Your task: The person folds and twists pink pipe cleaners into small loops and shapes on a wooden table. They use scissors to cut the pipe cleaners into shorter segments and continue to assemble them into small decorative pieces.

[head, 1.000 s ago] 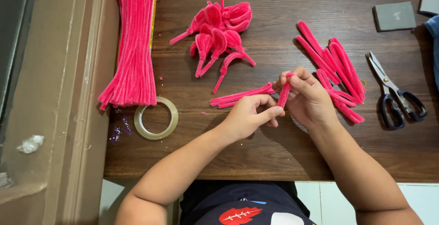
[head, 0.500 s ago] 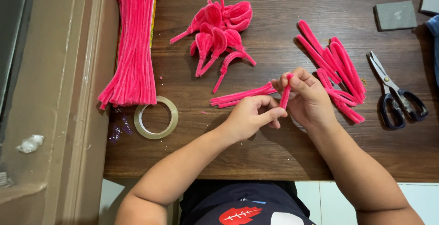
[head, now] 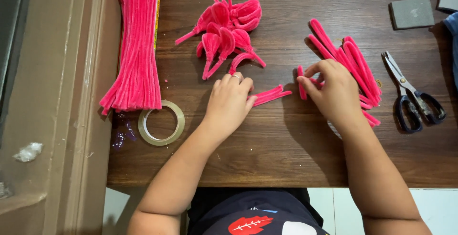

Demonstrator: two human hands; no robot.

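Standing nearly upright in view, one short pink pipe-cleaner piece, pinched at its near end by right hand, fingers closed on it. Left hand, fingers loosely curled, touches flat-lying pipe-cleaner pieces pointing right-and-away on wooden table.
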